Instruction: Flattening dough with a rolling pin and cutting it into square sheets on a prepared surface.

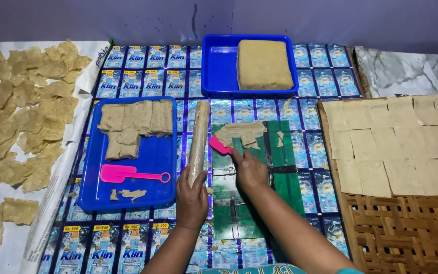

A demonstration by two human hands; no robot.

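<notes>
Dough scraps (pixel 240 133) sit at the top edge of the green board (pixel 249 203), torn and bunched. Right hand (pixel 249 170) is closed on a pink scraper (pixel 220 145), blade touching the scraps. Left hand (pixel 191 195) is wrapped around the lower end of the rolling pin (pixel 198 139), which lies along the board's left edge. Looks like scraping-up, mid-stroke. Judging by this, next move needs the blade kept flat under the dough so it lifts clean. Blue tray (pixel 166 195) just left holds cut pieces.
</notes>
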